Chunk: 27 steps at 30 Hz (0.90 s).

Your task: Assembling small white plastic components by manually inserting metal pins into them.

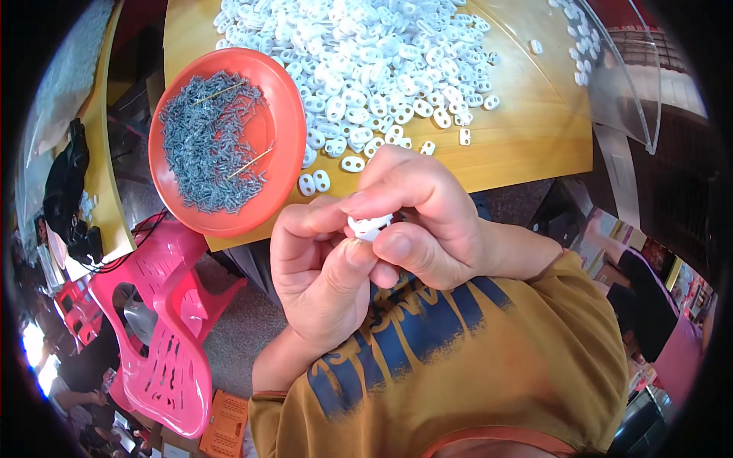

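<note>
Pinching white piece [370,227] between left grip [311,284], right grip [452,226]

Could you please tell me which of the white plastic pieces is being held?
The white piece pinched between the left hand and right hand; the white pile lies on the yellow table.

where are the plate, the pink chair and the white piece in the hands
Plate [286,126]: head view, bare inside, right side
Pink chair [191,379]: head view, slotted panel
White piece [371,231]: head view, exposed middle
</note>
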### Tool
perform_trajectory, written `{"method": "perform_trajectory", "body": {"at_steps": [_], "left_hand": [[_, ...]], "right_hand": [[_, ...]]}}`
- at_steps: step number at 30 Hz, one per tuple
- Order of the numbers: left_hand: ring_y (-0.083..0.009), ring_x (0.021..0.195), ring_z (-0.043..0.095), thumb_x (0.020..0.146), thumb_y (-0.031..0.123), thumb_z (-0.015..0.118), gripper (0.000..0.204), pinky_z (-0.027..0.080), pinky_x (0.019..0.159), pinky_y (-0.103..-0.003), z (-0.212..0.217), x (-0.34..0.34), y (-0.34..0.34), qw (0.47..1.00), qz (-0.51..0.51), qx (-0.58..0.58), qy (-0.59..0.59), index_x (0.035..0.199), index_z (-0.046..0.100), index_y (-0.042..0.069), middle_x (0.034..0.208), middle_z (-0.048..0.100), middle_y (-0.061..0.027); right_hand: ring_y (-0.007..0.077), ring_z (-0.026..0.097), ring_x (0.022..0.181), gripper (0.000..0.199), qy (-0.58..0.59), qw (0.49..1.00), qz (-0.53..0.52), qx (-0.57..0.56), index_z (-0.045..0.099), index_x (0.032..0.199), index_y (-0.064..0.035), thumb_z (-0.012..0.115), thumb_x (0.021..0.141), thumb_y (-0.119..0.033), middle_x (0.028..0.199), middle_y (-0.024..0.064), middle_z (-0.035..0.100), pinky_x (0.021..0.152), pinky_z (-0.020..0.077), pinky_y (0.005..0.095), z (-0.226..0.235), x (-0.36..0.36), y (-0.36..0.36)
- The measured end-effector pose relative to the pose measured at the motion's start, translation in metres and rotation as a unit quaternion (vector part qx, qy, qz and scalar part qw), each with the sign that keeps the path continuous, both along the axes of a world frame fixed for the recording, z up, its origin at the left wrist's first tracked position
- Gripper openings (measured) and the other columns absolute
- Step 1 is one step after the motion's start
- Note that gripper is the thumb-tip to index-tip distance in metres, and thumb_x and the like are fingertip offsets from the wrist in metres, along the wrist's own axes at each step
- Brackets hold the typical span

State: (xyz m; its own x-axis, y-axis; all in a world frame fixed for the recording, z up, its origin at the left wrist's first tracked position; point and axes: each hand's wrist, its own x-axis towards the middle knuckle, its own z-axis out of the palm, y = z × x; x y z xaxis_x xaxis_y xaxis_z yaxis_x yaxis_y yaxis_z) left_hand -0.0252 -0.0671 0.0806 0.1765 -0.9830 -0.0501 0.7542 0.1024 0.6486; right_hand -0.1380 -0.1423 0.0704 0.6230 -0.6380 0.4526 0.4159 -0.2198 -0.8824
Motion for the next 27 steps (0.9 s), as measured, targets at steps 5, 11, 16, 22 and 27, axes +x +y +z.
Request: {"method": "perform_trajectory", "body": {"at_steps": [5, 11, 16, 22, 27], "left_hand": [[-0.012, 0.06, 0.055, 0.084, 0.002, 0.055, 0.024, 0.046, 0.055, -0.022, 0.003, -0.001, -0.002, 1.0, 0.006, 0.0, -0.014, 0.106, 0.048, 0.004, 0.091, 0.057, -0.0112], [-0.0119, 0.061, 0.055, 0.084, -0.001, 0.053, 0.023, 0.046, 0.055, -0.021, -0.001, -0.001, -0.005, 0.999, -0.002, -0.028, -0.036, 0.106, 0.048, 0.004, 0.092, 0.056, -0.0115], [-0.0125, 0.061, 0.055, 0.084, 0.0, 0.053, 0.023, 0.047, 0.054, -0.022, -0.006, 0.002, -0.009, 0.995, -0.023, -0.066, -0.07, 0.107, 0.047, 0.004, 0.094, 0.056, -0.0117], [-0.0128, 0.062, 0.056, 0.083, 0.001, 0.055, 0.025, 0.047, 0.055, -0.023, 0.0, -0.004, -0.01, 0.998, -0.008, -0.032, -0.047, 0.107, 0.047, 0.003, 0.094, 0.056, -0.013], [-0.0077, 0.061, 0.048, 0.081, 0.016, 0.063, 0.025, 0.041, 0.061, -0.023, 0.011, -0.008, -0.009, 0.994, -0.005, 0.058, -0.094, 0.102, 0.05, 0.011, 0.084, 0.056, -0.0032]], "right_hand": [[0.0058, 0.047, 0.058, 0.023, -0.032, 0.999, 0.01, 0.033, 0.043, 0.11, -0.0025, 0.045, 0.091, -0.015, 0.092, 0.0108, 0.046, 0.055, 0.042, 0.0206, -0.003, 0.001, 0.001], [0.0067, 0.047, 0.058, 0.02, -0.068, 0.997, -0.011, 0.036, 0.044, 0.108, -0.0027, 0.044, 0.091, -0.013, 0.091, 0.0106, 0.046, 0.053, 0.0425, 0.0214, -0.008, 0.004, 0.0], [0.0078, 0.047, 0.059, 0.019, -0.081, 0.995, 0.019, 0.062, 0.045, 0.107, -0.0027, 0.044, 0.091, -0.013, 0.09, 0.0102, 0.046, 0.054, 0.0422, 0.0214, -0.009, 0.001, -0.001], [0.0073, 0.047, 0.056, 0.023, -0.085, 0.996, -0.021, -0.023, 0.044, 0.11, -0.0008, 0.045, 0.091, -0.014, 0.09, 0.0093, 0.046, 0.053, 0.0413, 0.0206, -0.015, 0.002, -0.008], [0.0058, 0.048, 0.053, 0.026, -0.075, 0.997, 0.005, 0.016, 0.042, 0.112, 0.0015, 0.046, 0.09, -0.013, 0.091, 0.0093, 0.045, 0.051, 0.041, 0.0197, -0.01, -0.005, -0.006]]}}
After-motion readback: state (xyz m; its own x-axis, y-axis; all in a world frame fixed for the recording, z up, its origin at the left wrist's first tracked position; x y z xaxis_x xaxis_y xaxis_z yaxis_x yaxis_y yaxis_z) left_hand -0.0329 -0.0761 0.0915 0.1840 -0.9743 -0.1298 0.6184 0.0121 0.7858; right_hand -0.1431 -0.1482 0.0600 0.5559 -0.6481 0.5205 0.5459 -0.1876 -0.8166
